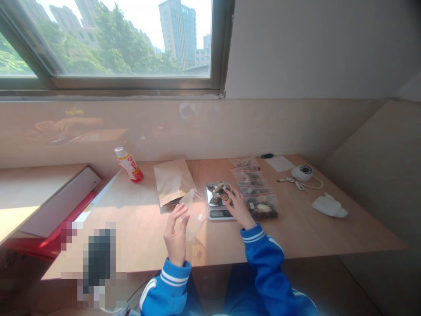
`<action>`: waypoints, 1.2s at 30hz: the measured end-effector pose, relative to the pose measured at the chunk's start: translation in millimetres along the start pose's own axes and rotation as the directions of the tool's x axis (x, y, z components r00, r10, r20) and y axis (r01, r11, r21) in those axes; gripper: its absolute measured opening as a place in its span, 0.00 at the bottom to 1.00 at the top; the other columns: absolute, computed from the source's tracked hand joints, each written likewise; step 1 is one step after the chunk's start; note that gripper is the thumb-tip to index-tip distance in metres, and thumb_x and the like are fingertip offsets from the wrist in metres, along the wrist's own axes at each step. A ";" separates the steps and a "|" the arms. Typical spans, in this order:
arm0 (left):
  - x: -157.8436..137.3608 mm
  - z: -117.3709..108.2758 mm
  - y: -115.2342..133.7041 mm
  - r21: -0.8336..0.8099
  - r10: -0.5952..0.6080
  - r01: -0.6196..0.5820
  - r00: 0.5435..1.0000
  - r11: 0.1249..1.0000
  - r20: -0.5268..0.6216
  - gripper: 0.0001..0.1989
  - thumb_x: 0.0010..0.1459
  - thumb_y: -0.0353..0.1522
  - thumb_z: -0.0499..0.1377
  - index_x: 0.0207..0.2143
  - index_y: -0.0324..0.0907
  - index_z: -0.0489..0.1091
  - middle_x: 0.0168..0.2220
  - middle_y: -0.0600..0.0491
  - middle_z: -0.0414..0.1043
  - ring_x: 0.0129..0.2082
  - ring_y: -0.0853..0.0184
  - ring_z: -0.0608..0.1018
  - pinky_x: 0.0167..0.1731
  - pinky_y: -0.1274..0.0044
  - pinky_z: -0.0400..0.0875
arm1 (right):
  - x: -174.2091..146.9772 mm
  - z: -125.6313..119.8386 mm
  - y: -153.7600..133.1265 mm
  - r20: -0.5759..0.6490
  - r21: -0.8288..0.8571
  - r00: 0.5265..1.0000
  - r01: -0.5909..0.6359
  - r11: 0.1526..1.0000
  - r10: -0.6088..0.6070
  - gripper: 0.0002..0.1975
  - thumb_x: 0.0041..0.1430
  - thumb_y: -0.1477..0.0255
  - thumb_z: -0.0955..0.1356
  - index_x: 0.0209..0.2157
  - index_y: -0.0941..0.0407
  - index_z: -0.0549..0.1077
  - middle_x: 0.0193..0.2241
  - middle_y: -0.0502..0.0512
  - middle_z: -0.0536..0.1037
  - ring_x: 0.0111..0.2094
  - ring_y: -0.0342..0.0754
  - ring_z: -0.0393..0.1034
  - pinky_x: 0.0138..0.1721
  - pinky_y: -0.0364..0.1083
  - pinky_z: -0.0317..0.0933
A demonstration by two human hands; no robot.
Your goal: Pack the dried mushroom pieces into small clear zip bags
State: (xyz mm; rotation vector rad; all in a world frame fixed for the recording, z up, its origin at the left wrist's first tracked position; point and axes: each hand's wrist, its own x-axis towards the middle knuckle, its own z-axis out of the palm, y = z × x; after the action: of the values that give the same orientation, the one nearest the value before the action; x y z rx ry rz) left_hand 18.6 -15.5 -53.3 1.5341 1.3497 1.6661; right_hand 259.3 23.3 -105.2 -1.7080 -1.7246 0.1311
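Observation:
A small kitchen scale (pixel 219 214) with a metal plate and a dark display stands in front of me. Several brown, cream and dark pebble-like pieces (pixel 216 199) lie on it. My right hand (pixel 239 208) reaches over the plate from the right, its fingers spread at the pieces. Left of the scale, a clear zip bag (pixel 196 221) with a red seal line stands partly raised from the table. Curled fingers and thumb of my left hand (pixel 176 230) are at its left edge and seem to hold it. A small white patch shows on this bag.
Filled zip bags (pixel 263 206) overlap right of the scale. A brown paper pouch (pixel 174 180) lies behind my left hand. Farther out are a red-and-white bottle (pixel 129 164), a white round device (pixel 301 173) with its cable, a crumpled tissue (pixel 329 205), white paper (pixel 279 163) and a green-handled tool (pixel 267 156).

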 end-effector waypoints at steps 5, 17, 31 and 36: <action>-9.1 7.8 -3.4 -0.126 -0.156 0.158 0.987 0.979 0.025 0.13 0.56 0.38 0.59 0.42 0.42 0.73 0.50 0.46 0.72 0.55 0.58 0.70 0.57 0.63 0.58 | 1.0 11.7 14.9 0.030 -0.035 0.999 0.024 0.999 -0.023 0.16 0.59 0.68 0.63 0.49 0.53 0.72 0.54 0.62 0.65 0.54 0.59 0.59 0.51 0.59 0.60; -14.6 12.3 0.1 -0.184 -0.261 0.270 0.963 0.945 0.073 0.18 0.53 0.42 0.60 0.45 0.44 0.73 0.50 0.47 0.73 0.55 0.58 0.70 0.57 0.65 0.59 | 4.9 12.1 17.6 -0.064 0.058 0.997 0.056 0.997 -0.052 0.14 0.63 0.69 0.60 0.40 0.55 0.76 0.36 0.60 0.72 0.40 0.54 0.64 0.45 0.53 0.62; -17.4 14.7 1.5 -0.191 -0.333 0.346 0.938 0.918 0.100 0.20 0.53 0.43 0.60 0.46 0.43 0.72 0.51 0.47 0.72 0.54 0.58 0.70 0.57 0.64 0.60 | 10.0 -29.8 -57.3 -0.018 0.531 0.987 -0.128 0.838 0.162 0.13 0.57 0.63 0.65 0.36 0.57 0.75 0.36 0.57 0.76 0.39 0.51 0.69 0.42 0.50 0.63; -22.7 15.5 -1.7 -0.154 -0.253 0.263 0.964 0.953 0.083 0.19 0.54 0.41 0.60 0.47 0.44 0.72 0.52 0.47 0.71 0.56 0.57 0.69 0.58 0.64 0.59 | 2.0 -51.9 -97.5 0.308 0.616 0.949 -0.142 0.775 -0.071 0.09 0.57 0.66 0.66 0.34 0.55 0.76 0.32 0.51 0.76 0.34 0.47 0.69 0.35 0.45 0.62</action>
State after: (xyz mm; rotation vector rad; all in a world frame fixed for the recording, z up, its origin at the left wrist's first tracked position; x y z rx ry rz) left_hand 38.1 -29.5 -66.8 1.2471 1.2851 1.5131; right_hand 205.0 -7.6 -14.1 -1.2431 -1.6004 0.9477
